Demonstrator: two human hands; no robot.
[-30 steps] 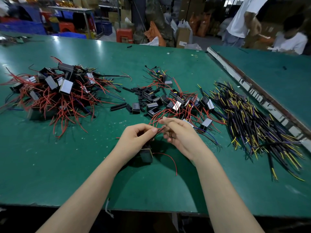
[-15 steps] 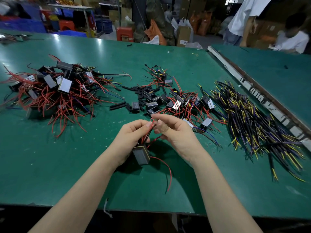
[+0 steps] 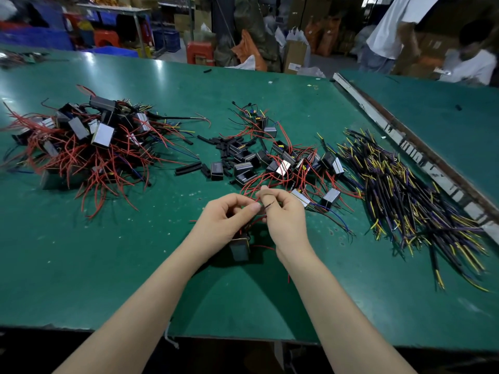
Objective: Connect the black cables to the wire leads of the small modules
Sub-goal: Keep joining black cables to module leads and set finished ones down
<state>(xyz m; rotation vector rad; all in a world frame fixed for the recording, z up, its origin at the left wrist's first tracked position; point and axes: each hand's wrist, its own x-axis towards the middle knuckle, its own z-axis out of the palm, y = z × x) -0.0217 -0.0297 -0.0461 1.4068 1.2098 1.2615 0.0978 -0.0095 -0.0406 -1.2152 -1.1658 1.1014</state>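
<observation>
Landmark: the module (image 3: 239,249) hanging below my hands, over the green table (image 3: 81,265); every place here is told from it.
Far left pile: a heap of modules with red leads (image 3: 81,141), up and well to the left of the module, lying loose on the table.
Sleeve pieces: short black tube pieces (image 3: 189,167), up and slightly left of the module, scattered between the two heaps.
My left hand (image 3: 224,220): just above and left of the module, fingers curled, thumb and forefinger pinching the red lead (image 3: 258,219) that rises from it.
The module: a small dark block with its flat face toward me; I cannot tell whether it touches the table.
My right hand (image 3: 283,214): just above and right of the module, fingers curled, pinching a thin dark wire end (image 3: 269,205) where it meets my left thumb tip; the joint itself is too small to make out.
Middle pile: more modules with red leads (image 3: 283,163), straight up from the module, just beyond my knuckles, several lying with an open side up.
Black cables (image 3: 405,201): a spread bundle with yellow and purple tips, well to the right of the module, loose on the table.
Second table (image 3: 445,125): up and far right of the module, past a worn strip.
Boxes: a cardboard carton (image 3: 295,56) on the floor far beyond the module; its contents are hidden.
</observation>
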